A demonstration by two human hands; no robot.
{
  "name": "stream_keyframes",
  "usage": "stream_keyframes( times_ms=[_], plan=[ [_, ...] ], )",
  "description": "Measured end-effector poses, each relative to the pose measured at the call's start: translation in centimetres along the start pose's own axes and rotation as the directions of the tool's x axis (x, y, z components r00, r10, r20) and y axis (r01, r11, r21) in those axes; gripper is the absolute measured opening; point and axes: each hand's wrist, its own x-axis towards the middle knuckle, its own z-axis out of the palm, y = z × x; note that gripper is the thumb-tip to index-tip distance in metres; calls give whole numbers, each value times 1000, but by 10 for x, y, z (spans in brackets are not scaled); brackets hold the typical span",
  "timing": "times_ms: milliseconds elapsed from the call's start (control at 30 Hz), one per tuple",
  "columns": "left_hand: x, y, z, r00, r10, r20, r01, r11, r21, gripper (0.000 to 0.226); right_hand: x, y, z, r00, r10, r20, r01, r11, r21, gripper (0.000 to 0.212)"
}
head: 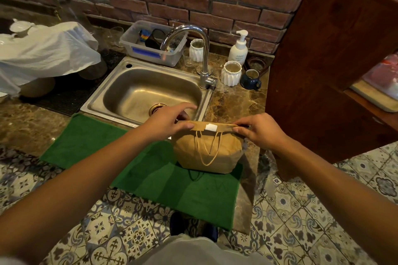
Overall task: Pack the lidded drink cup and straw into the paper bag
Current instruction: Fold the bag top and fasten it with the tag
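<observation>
A brown paper bag [207, 150] stands upright on a green mat [150, 170] at the counter's front edge. Its top is folded flat, with a small white sticker [211, 128] at the middle of the fold, and its twine handles hang down the near side. My left hand [170, 121] pinches the left end of the folded top. My right hand [257, 130] pinches the right end. The bag bulges. The cup and straw are hidden from view.
A steel sink [148, 90] with a tall faucet [193, 54] lies just behind the bag. White ribbed cups [231, 73], a blue mug [251, 78] and a soap pump bottle [239, 48] stand to the right. A wooden cabinet [323, 71] rises at right. A plastic bin [153, 44] sits behind the sink.
</observation>
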Motion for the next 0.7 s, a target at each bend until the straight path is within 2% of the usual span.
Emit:
stream_keyframes(
  times_ms=[33,100,200,367,433,567,700],
  plan=[
    [3,1,-2,999,21,50,-25,996,88,44,-1,0,1,1000,-3,-3,3,1000,3,25],
    [7,2,-6,991,61,117,-91,959,269,30,-2,0,2,1000,-12,-2,12,1000,-1,26],
    [8,5,-7,993,70,90,-100,918,385,21,0,-4,0,999,-11,34,13,999,-42,25],
    [6,9,2,993,114,16,-110,905,410,18,12,-19,-4,981,-54,187,69,995,-74,36],
    [4,9,3,991,131,3,-120,897,426,18,17,-23,-5,976,-65,208,93,987,-128,33],
    [-4,7,0,985,169,-24,-146,907,394,19,19,-24,-2,985,-140,103,161,958,-237,24],
    [-7,5,1,996,80,39,-88,946,313,25,17,-24,2,985,-153,77,167,954,-249,22]
  ],
)
